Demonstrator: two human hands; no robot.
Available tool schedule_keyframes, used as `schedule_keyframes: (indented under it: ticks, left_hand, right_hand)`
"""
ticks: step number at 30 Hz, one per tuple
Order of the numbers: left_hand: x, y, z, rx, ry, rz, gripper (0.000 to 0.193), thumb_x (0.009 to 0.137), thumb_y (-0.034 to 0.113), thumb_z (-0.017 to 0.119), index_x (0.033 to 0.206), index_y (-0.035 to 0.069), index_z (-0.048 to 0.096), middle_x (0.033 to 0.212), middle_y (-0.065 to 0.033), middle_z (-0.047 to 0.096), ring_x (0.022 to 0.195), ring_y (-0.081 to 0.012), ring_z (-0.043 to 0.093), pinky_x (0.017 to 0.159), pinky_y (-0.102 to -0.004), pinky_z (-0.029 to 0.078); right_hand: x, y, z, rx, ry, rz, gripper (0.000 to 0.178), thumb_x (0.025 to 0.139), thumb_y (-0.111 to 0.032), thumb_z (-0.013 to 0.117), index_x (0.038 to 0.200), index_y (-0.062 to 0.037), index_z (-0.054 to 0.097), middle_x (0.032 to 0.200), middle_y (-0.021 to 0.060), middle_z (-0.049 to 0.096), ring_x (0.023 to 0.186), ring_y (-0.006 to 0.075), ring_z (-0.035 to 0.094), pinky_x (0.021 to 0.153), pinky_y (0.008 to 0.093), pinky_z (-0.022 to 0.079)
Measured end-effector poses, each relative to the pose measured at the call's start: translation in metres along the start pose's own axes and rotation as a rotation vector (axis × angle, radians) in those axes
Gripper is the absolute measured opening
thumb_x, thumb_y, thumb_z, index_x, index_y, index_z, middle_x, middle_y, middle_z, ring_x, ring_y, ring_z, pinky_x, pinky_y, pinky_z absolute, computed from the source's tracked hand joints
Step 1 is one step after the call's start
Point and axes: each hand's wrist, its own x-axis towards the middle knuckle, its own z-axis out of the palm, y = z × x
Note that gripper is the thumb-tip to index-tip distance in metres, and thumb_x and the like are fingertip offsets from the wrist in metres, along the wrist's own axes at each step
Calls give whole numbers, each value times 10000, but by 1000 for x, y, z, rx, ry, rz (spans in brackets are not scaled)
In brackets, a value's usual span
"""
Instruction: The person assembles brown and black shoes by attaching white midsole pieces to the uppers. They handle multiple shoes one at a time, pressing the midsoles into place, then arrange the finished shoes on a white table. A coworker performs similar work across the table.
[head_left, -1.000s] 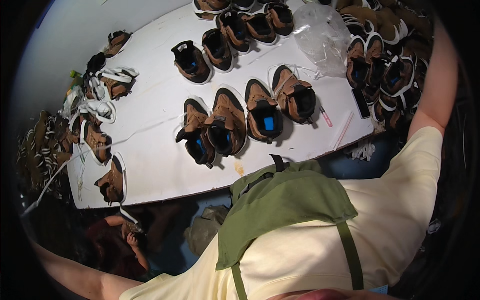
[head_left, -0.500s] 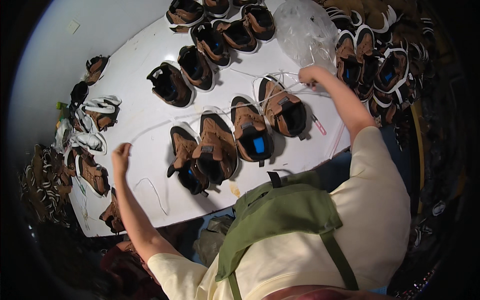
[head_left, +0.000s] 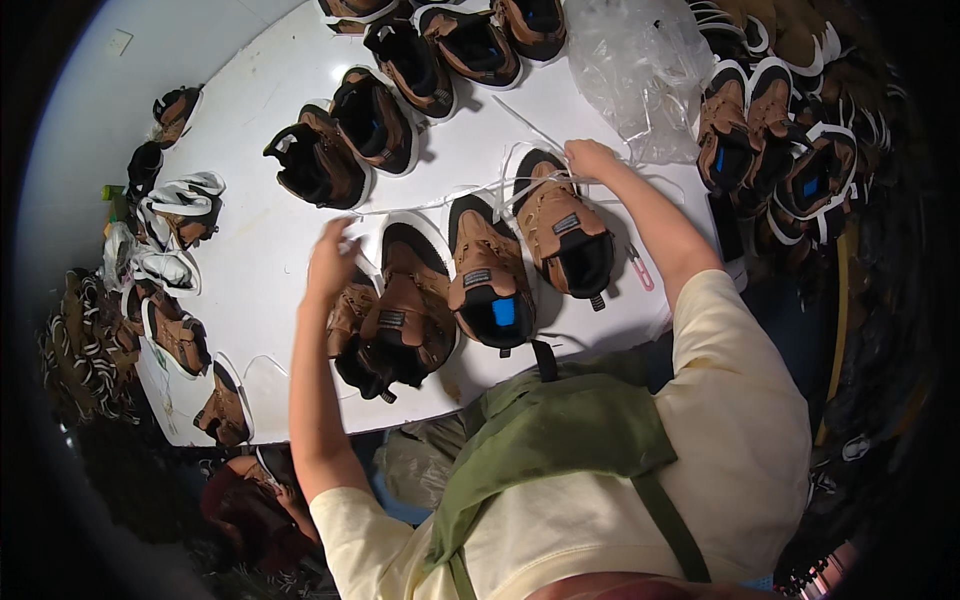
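Observation:
White shoelaces [head_left: 430, 207] stretch between my hands, over the toes of several brown shoes with black collars. My left hand [head_left: 333, 262] is closed on one end, above the leftmost shoe [head_left: 350, 318], which it partly hides. My right hand [head_left: 592, 160] pinches the laces beside the toe of the rightmost shoe [head_left: 565, 215]; loose strands fan out around its fingers. A shoe with a blue patch inside [head_left: 488, 270] and a broader brown shoe [head_left: 405, 300] stand between them, heels toward me. No lacing shows clearly on these two.
More brown shoes [head_left: 370, 120] stand in a far row on the white table [head_left: 250, 240]. A clear plastic bag [head_left: 640, 80] lies at the back right. Shoes crowd both sides. A pink tool [head_left: 640, 268] lies right of the row. Another person [head_left: 270, 500] sits lower left.
My left hand has moved right and away from me, toward the leftmost shoe, drawing closer to my right hand. The right hand has shifted slightly left. The view has shifted a little.

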Motion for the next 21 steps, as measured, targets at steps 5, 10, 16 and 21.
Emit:
schedule_keyframes:
  ticks: [5, 10, 16, 21]
  left_hand:
    - [60, 103, 111, 191, -173, 389, 525, 840, 166, 663, 1326, 104, 473, 1324, -143, 508, 1020, -342, 615, 856, -406, 504]
    - [86, 121, 164, 361, -336, 365, 321, 883, 273, 595, 1154, 101, 602, 1150, -170, 610, 970, -377, 621, 816, -455, 505]
    - [95, 118, 187, 301, -173, 183, 338, 935, 361, 494, 915, 79, 681, 897, -191, 677, 860, -402, 632, 757, -486, 503]
    - [112, 144, 168, 305, -43, 8, 379, 934, 368, 495, 942, 51, 702, 897, -215, 684, 874, -399, 651, 784, -470, 515]
  right_hand:
    - [-12, 38, -7, 386, 13, -1, 133, 788, -50, 559, 825, 12, 670, 801, 177, 685, 698, 269, 689, 657, 382, 542]
    - [-57, 47, -164, 252, 88, 23, 113, 774, -10, 559, 788, -7, 671, 653, 101, 664, 514, 164, 652, 529, 310, 516]
    - [-56, 89, -330, 327, 706, 82, 88, 779, -26, 582, 741, -17, 661, 607, 95, 620, 492, 195, 572, 443, 345, 448]
    - [-27, 160, -380, 991, 1183, 198, 209, 908, -137, 556, 1007, 37, 613, 849, 179, 636, 672, 275, 621, 514, 380, 491]
